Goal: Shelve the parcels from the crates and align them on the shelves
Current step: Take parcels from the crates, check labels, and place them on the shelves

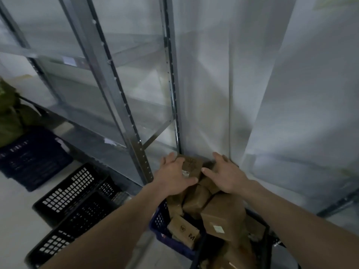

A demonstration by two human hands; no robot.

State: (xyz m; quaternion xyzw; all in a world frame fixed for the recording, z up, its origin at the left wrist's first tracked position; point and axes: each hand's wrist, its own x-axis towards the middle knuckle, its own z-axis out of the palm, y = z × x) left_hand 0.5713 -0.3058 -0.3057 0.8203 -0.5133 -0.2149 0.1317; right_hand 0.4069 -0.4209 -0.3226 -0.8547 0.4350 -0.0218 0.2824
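A blue crate (157,220) at the bottom centre is heaped with several brown cardboard parcels (223,218). My left hand (172,175) lies over the left side of the topmost parcel (192,166), fingers spread and bent round its edge. My right hand (227,175) is at that parcel's right side, thumb toward it, fingers spread over the parcels behind. The grey metal shelf unit (120,105) stands just behind and to the left of the crate. The frame is blurred.
Two black perforated crates (77,193) lie on the floor at the lower left, with a dark blue crate (33,158) further left holding something green (9,113). White plastic sheeting (252,94) hangs at the right, behind the parcels.
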